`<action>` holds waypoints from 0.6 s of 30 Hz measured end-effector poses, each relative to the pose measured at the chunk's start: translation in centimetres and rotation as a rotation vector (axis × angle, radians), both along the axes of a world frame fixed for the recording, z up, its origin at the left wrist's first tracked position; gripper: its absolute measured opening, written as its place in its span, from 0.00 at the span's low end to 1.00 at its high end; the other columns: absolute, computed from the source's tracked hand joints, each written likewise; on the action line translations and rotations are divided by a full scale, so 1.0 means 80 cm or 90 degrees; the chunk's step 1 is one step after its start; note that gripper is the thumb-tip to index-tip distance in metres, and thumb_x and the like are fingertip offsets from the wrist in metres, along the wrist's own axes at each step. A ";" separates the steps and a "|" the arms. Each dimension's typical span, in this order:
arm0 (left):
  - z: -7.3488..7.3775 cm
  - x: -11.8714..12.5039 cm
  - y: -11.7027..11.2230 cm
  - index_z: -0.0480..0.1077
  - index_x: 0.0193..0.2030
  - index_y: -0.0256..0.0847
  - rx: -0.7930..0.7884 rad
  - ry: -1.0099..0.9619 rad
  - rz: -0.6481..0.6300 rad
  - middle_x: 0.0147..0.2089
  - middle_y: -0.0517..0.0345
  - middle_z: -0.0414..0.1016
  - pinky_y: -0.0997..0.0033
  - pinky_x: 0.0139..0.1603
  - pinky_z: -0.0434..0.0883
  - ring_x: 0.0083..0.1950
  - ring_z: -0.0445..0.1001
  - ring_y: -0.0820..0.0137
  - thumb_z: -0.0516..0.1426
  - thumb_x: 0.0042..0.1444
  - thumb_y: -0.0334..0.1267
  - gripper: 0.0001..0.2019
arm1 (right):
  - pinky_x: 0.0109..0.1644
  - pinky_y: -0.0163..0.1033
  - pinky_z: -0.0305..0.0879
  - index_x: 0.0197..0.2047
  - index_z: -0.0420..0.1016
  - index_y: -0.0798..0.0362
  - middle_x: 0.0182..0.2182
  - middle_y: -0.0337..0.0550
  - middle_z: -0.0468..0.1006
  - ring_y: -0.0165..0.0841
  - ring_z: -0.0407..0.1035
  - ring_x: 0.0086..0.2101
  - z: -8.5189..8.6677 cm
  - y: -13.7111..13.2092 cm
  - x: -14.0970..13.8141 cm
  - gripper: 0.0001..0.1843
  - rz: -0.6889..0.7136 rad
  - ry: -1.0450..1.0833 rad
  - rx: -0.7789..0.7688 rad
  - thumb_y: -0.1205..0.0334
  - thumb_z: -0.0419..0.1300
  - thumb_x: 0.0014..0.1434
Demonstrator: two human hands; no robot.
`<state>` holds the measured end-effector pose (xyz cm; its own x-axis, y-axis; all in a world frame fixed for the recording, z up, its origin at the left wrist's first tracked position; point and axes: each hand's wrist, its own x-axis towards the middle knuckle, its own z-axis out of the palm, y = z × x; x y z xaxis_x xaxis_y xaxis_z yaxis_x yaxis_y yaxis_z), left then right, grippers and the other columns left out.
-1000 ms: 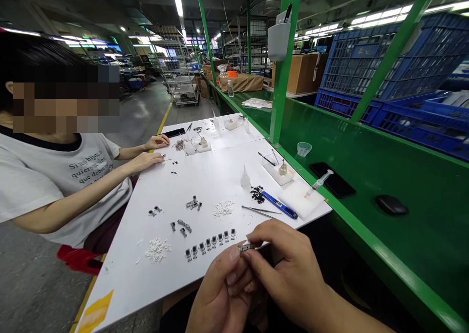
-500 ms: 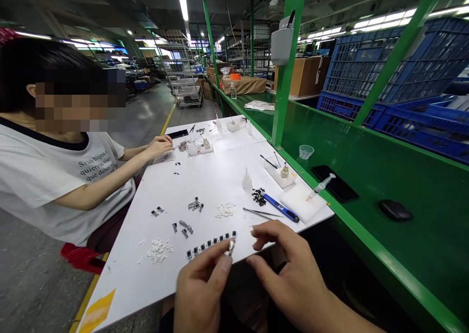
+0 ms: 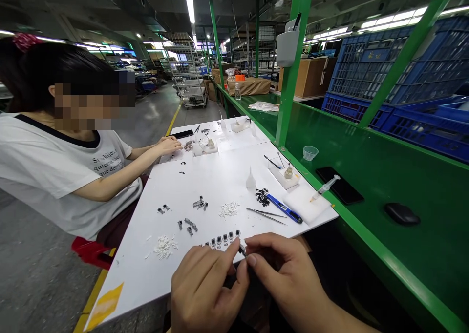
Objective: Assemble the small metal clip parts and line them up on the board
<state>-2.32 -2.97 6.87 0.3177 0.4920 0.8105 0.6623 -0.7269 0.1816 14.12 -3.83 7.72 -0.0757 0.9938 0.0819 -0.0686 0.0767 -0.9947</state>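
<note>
At the near table edge, my left hand (image 3: 208,286) and my right hand (image 3: 289,269) meet fingertip to fingertip. Both are closed on a small dark part with a metallic sheen (image 3: 242,250), mostly covered by the fingers. Just beyond my left fingers runs a row of small black-and-metal parts (image 3: 225,238), its left end hidden by the hand. Tweezers (image 3: 266,216) lie past my right hand, next to a blue utility knife (image 3: 284,208) and a pile of tiny black pieces (image 3: 262,197). Small white pieces lie in two piles, one mid-table (image 3: 229,209) and one to the left (image 3: 165,246).
A white foam block (image 3: 306,207) with a syringe (image 3: 325,188) stands at the right edge, behind it a tray with a small jar (image 3: 288,173). A squeeze bottle (image 3: 250,180) stands mid-table. Across the left side sits a co-worker (image 3: 88,162). A green ledge (image 3: 366,225) borders the right.
My right hand has closed in from the right, and its fingertips now meet my left hand's at the small part. The left hand has turned, its back now upward. The view has shifted slightly.
</note>
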 end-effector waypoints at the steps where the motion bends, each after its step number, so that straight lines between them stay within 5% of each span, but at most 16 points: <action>1: -0.001 0.000 0.000 0.75 0.50 0.28 0.001 -0.002 -0.002 0.23 0.59 0.73 0.66 0.31 0.64 0.27 0.67 0.71 0.65 0.51 0.20 0.18 | 0.45 0.39 0.75 0.42 0.84 0.49 0.36 0.42 0.86 0.36 0.80 0.37 0.002 0.000 0.000 0.10 -0.008 -0.031 0.025 0.67 0.64 0.57; 10: -0.002 0.001 -0.001 0.74 0.50 0.29 0.017 -0.015 -0.001 0.23 0.60 0.74 0.66 0.30 0.65 0.26 0.69 0.71 0.64 0.52 0.21 0.18 | 0.44 0.37 0.74 0.42 0.85 0.50 0.35 0.42 0.86 0.34 0.80 0.37 0.004 0.002 0.002 0.13 -0.004 -0.073 0.112 0.71 0.62 0.58; 18: -0.004 0.001 -0.001 0.72 0.54 0.31 0.017 0.008 -0.011 0.25 0.58 0.76 0.66 0.32 0.66 0.28 0.70 0.70 0.64 0.51 0.19 0.22 | 0.44 0.39 0.76 0.42 0.85 0.50 0.36 0.42 0.87 0.37 0.81 0.37 0.004 -0.001 0.001 0.14 -0.031 -0.055 0.083 0.72 0.63 0.55</action>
<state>-2.22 -3.08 6.58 0.3361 0.4644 0.8194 0.6513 -0.7430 0.1540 14.21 -3.92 8.05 -0.0397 0.9779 0.2052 0.0235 0.2062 -0.9782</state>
